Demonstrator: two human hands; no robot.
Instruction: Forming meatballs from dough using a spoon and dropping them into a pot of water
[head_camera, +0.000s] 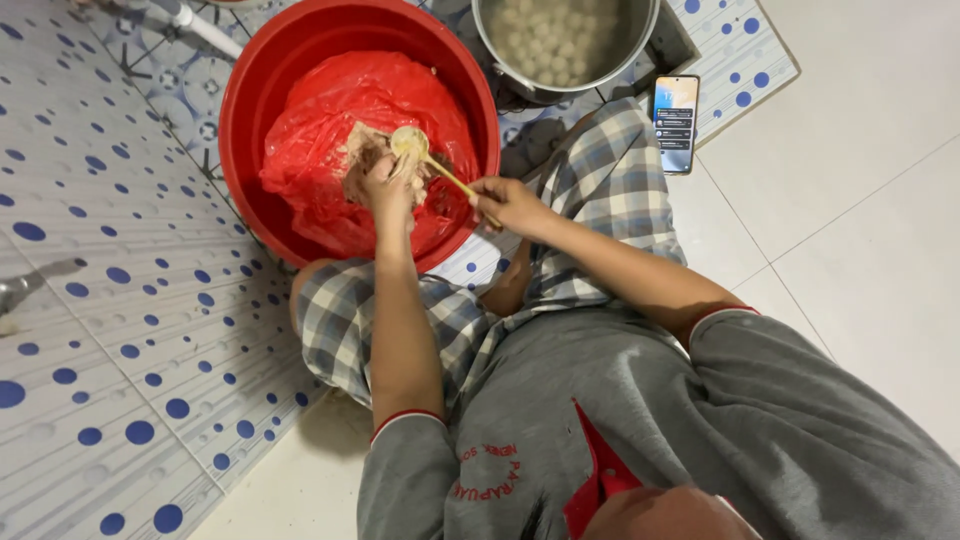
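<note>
The person sits on the floor in a grey shirt (640, 420) and checked shorts (600, 190), knees spread around a big red basin (250, 110). Both arms reach forward into it.

The left hand (385, 185) is down in the basin, fingers curled tight around a lump of pale, sticky paste; it looks like the paste is squeezed up out of the top of the fist. The right hand (510, 203) sits at the near rim of the basin, fingers pinched closed on the handle of a spoon (425, 158). The spoon's bowl is right on top of the left fist, touching the paste there and carrying a bit of it.

The basin is lined with a red plastic bag (330, 110), and the rest of the paste sits in the middle of that bag, under the hands.

Just past the basin there's a metal pot (565, 40) full of small pale balls in cloudy water. A phone (676, 122) with its screen lit lies on the blue-dotted mat (120, 300), right beside the person's right knee.
</note>
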